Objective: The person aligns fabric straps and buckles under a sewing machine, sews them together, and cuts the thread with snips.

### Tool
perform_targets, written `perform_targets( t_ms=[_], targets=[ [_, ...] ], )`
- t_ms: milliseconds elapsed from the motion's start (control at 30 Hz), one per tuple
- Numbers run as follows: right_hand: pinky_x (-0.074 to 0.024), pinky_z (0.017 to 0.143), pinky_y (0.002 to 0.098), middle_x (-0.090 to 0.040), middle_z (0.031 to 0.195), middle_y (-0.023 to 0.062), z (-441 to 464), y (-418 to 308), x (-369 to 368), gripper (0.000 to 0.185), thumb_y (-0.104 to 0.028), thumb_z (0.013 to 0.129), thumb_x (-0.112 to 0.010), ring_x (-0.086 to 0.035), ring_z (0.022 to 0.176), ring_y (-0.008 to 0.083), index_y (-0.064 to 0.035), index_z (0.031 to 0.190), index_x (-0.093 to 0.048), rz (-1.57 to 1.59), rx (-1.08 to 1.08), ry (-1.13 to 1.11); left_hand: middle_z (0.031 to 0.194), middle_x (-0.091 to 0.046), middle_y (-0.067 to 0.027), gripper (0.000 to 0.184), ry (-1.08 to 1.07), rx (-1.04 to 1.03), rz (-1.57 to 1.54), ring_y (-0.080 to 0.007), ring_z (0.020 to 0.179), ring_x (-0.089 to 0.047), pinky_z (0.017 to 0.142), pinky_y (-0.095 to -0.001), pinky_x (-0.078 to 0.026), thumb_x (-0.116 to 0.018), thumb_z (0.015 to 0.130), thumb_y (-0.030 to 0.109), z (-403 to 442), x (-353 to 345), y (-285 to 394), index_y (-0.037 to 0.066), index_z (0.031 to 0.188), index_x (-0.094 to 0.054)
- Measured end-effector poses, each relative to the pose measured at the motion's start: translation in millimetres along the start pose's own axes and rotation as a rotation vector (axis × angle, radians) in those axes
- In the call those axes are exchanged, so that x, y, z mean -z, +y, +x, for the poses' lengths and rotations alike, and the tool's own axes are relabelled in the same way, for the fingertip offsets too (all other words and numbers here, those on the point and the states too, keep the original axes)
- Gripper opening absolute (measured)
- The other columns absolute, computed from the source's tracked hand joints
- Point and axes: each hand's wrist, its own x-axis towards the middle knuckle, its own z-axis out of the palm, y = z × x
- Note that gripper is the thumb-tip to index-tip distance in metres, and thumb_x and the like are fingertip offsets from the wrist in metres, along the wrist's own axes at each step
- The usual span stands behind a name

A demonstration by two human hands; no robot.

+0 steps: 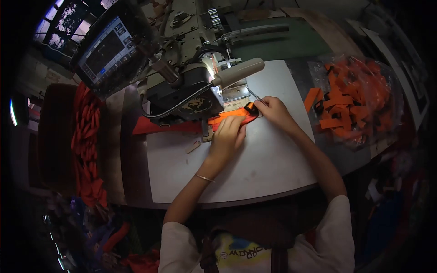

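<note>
My left hand (228, 133) lies over an orange strap (223, 119) beside the sewing machine head (193, 98), its fingers closed on the strap and the red fabric (175, 127) under it. A black buckle (251, 108) sits at the strap's right end. Next to the buckle, my right hand (274, 112) is closed around a thin, pointed metal tool (255, 94), whose tip points toward the machine's metal plate (236, 93). Whether it is tweezers or snips I cannot make out. The right fingertips are close to the buckle; contact is unclear.
A clear plastic bag (359, 100) of orange strap pieces lies to the right. Red fabric pieces (87, 145) hang in a stack at left. A lit lamp (239, 73) on a flexible neck crosses above the work. A control screen (105, 51) stands at upper left.
</note>
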Motion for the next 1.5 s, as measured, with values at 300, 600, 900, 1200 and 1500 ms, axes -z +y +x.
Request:
perform_targets(
  t_ms=[300, 600, 900, 1200, 1500],
  targets=[
    [-0.041, 0.053, 0.0283, -0.058, 0.064, 0.0064, 9, 7, 10, 0.036, -0.031, 0.088, -0.052, -0.048, 0.05, 0.0159, 0.0038, 0.078, -0.058, 0.416, -0.132, -0.093, 0.077, -0.057, -0.0149, 0.022, -0.112, 0.307, 0.217, -0.0327, 0.061, -0.055, 0.061, -0.0383, -0.045, -0.057, 0.083, 0.017, 41, -33, -6, -0.003, 0.092, -0.055],
    [-0.0431, 0.053, 0.0324, -0.058, 0.059, 0.0124, -40, 18, 30, 0.03, -0.025, 0.084, -0.055, -0.051, 0.046, 0.025, 0.0015, 0.071, -0.057, -0.253, 0.221, 0.004, 0.068, -0.057, -0.0206, 0.024, -0.206, 0.4, 0.036, -0.0368, 0.059, -0.053, 0.056, -0.0425, -0.043, -0.056, 0.084, 0.019, 49, -17, -11, -0.005, 0.081, -0.053],
    [-0.0432, 0.049, 0.0353, -0.057, 0.056, 0.0129, -29, 6, -3, 0.023, -0.021, 0.08, -0.058, -0.05, 0.043, 0.0275, 0.0006, 0.071, -0.056, -0.531, 0.346, 0.031, 0.069, -0.057, -0.0185, 0.01, -0.261, 0.345, 0.29, -0.0365, 0.06, -0.051, 0.059, -0.0428, -0.042, -0.055, 0.079, 0.004, 48, -23, -8, -0.003, 0.084, -0.051],
    [-0.0422, 0.047, 0.0346, -0.056, 0.054, 0.0124, -32, -4, -5, 0.021, -0.017, 0.075, -0.058, -0.049, 0.042, 0.0273, -0.0005, 0.063, -0.058, -0.492, 0.322, 0.073, 0.073, -0.055, -0.0165, 0.012, -0.108, 0.156, 0.324, -0.0326, 0.063, -0.05, 0.062, -0.041, -0.041, -0.053, 0.073, -0.003, 40, -30, -9, -0.002, 0.084, -0.05],
    [-0.0417, 0.048, 0.035, -0.057, 0.056, 0.0133, -17, -11, -6, 0.014, -0.014, 0.067, -0.058, -0.05, 0.044, 0.0279, -0.0014, 0.062, -0.058, -0.474, 0.342, 0.043, 0.073, -0.055, -0.0166, 0.015, -0.144, 0.213, 0.346, -0.033, 0.061, -0.05, 0.06, -0.0407, -0.042, -0.052, 0.071, -0.005, 42, -30, -12, -0.002, 0.086, -0.05]
  ],
)
